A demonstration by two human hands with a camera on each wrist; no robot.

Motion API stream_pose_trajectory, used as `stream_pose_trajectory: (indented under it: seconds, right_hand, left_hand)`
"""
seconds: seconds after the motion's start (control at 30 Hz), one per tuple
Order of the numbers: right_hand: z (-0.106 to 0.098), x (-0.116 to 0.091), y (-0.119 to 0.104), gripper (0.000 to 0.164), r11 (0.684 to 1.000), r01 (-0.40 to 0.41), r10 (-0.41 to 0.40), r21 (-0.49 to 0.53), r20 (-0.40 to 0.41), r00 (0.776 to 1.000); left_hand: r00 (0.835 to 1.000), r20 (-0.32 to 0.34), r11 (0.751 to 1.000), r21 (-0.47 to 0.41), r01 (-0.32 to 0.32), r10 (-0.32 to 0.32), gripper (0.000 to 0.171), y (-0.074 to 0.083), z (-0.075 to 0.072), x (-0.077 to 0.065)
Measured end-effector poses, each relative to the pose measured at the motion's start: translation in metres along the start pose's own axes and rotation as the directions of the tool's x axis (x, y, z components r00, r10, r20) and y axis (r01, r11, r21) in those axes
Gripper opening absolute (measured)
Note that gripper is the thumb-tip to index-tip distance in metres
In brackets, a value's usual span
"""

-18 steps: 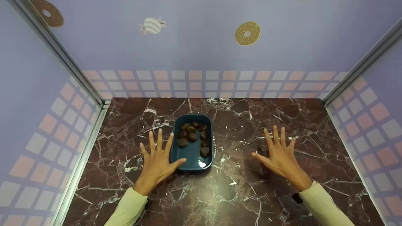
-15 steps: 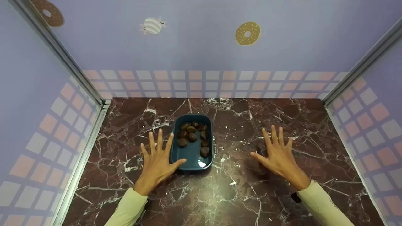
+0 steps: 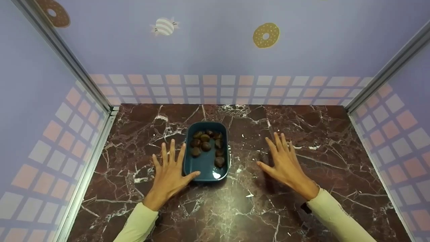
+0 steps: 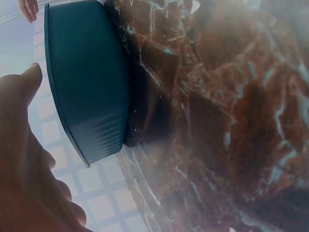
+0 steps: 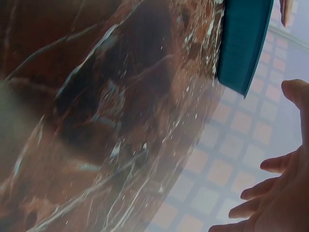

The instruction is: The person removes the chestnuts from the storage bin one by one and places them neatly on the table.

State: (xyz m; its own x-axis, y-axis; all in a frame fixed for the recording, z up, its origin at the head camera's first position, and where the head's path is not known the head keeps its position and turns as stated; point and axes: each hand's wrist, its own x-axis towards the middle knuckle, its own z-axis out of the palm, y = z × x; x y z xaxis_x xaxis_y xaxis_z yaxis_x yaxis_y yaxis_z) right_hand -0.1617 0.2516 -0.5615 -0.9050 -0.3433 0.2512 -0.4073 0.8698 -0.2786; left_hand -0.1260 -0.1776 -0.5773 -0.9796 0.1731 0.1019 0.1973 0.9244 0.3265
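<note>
A dark teal rectangular dish (image 3: 203, 169) stands on the marbled tabletop, left of centre in the head view. Several brown chestnuts (image 3: 206, 146) lie inside it, mostly toward its far end and along its right side. My left hand (image 3: 169, 178) is spread out at the dish's left side, with the thumb over the near left corner of the rim. In the left wrist view that thumb (image 4: 32, 79) shows beside the dish's outer wall (image 4: 89, 77). To the right of the dish, my right hand (image 3: 285, 164) hovers with fingers spread, holding nothing.
The dark red marbled tabletop (image 3: 242, 215) has white veins and small pale specks. Behind it rises a lilac wall (image 3: 215, 53) with printed squares, a candy and doughnuts. Side panels with metal frame strips (image 3: 85, 174) bound the table on the left and right.
My right hand has moved left, closer to the dish. The left hand, the dish and the chestnuts have stayed in place, while the head view has shifted very slightly.
</note>
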Motion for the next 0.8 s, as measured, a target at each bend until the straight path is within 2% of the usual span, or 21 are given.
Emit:
stream_pose_trajectory:
  seconds: [0.23,0.4,0.57,0.8]
  right_hand:
    - [0.009,0.008,-0.019,0.089,0.993,0.088,-0.085,0.074,-0.046,0.995]
    - [0.016,0.017,-0.029,0.080,0.976,0.200,-0.188,0.089,-0.128,0.974]
    - [0.024,0.025,-0.043,0.074,0.953,0.280,-0.259,0.120,-0.161,0.952]
    - [0.034,0.038,-0.069,0.072,0.917,0.364,-0.344,0.164,-0.138,0.929]
  left_hand:
    - [1.000,0.002,0.999,-0.053,0.003,-0.003,0.118,0.000,0.005,-0.004]
    - [1.000,0.000,0.991,-0.132,0.009,-0.009,0.117,0.001,0.010,-0.009]
    - [0.999,0.004,0.973,-0.230,0.032,-0.032,0.117,0.004,0.017,-0.015]
    - [1.000,-0.003,0.939,-0.342,0.026,-0.028,0.123,0.009,0.024,-0.019]
